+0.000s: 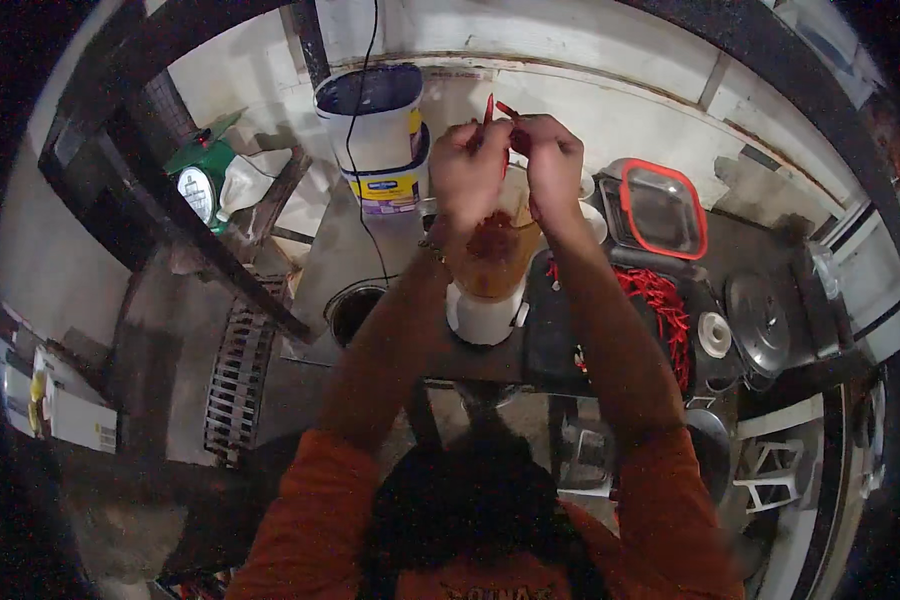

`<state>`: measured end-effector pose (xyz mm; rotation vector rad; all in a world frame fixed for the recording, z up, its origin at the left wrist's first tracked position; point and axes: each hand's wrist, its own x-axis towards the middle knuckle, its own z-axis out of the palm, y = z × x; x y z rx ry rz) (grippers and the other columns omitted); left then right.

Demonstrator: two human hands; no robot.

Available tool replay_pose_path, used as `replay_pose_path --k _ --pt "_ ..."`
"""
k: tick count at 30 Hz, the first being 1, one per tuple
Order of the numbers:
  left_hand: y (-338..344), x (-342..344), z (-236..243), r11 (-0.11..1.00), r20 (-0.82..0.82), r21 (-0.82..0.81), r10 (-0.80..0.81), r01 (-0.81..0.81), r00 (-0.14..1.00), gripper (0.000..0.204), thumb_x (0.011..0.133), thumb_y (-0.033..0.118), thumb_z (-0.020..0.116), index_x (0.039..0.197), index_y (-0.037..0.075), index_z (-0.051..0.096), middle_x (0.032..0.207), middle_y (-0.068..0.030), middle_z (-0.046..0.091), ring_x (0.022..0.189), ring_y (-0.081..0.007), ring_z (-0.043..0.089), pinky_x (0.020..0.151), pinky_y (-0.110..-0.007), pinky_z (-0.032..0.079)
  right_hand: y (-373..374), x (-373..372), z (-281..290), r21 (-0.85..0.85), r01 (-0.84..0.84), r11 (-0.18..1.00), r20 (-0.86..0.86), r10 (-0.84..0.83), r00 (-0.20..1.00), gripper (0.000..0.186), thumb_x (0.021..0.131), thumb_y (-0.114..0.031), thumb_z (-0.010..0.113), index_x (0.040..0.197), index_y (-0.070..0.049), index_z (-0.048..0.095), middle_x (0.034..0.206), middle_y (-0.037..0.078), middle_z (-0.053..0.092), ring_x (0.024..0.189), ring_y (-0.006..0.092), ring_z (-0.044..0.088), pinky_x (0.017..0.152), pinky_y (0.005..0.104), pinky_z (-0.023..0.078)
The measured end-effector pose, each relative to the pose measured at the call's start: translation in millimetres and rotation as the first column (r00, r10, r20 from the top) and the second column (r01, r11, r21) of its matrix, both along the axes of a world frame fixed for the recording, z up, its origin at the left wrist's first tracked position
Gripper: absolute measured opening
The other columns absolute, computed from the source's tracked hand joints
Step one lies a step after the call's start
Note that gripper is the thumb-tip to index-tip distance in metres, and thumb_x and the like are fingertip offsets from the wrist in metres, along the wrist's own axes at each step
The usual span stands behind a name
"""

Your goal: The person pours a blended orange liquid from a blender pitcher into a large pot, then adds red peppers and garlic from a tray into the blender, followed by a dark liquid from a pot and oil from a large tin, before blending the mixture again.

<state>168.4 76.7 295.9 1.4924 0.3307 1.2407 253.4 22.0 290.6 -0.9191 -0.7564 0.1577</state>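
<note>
Two red chilli pieces (490, 108): held above the blender jar, tips pointing up out of the fingers; I cannot tell whether they come from one pod.
Left hand (470, 175): fingers closed on the chilli, the back of the hand hiding part of it from me.
Right hand (551, 160): pinching red flesh close beside the left; I judge the pair to be breaking it up.
Blender jar (492, 280): below the hands, on a white base (485, 320), reddish matter (493, 240) inside; mouth partly hidden from me.
Breaking: I advise working low over the centre of the mouth, in short lengths, so that scraps fall inside; long pieces could lodge across the jar.
Chilli pile (662, 300): on a black tray (547, 338), right of the blender; I would draw small handfuls, lest pods drop.
Black cable (353, 150): hanging before the white buckets (392, 130), near the left forearm; I recommend elbow clearance.
</note>
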Motion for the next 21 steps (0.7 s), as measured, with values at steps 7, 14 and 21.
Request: replay_pose_path --k 7,14,21 --pt "20 -12 6 0.977 -0.271 0.208 0.021 0.038 0.962 0.032 0.08 0.03 0.059 0.069 0.0 0.062 0.058 -0.0103 0.06 0.051 -0.0134 0.056 0.053 -0.029 0.045 -19 -5 7 -0.302 0.078 0.95 0.211 -0.013 0.977 0.021 0.081 -0.013 0.052 0.076 0.004 0.064 0.07 0.007 0.062 0.067 0.0124 0.055 0.064 0.0261 0.045" --pt "55 -27 7 0.615 -0.31 0.785 0.291 0.071 0.905 0.02 0.078 0.021 0.057 0.088 0.004 0.061 0.065 -0.0131 0.058 0.058 -0.0245 0.06 0.054 -0.038 0.047 -39 -5 24 -0.643 0.33 0.691 0.641 0.25 0.725 0.02 0.08 -0.015 0.053 0.086 0.001 0.064 0.072 0.01 0.063 0.066 0.0141 0.057 0.064 0.027 0.046" --pt "23 -35 25 0.945 -0.511 0.313 0.085 0.093 0.855 0.027 0.083 0.027 0.059 0.075 0.001 0.061 0.068 -0.0033 0.06 0.063 -0.0137 0.056 0.059 -0.031 0.045 -66 27 28 -0.435 0.215 0.874 0.753 0.222 0.62 0.024 0.084 -0.022 0.058 0.097 -0.003 0.065 0.073 0.007 0.063 0.064 0.0128 0.057 0.061 0.0277 0.046"
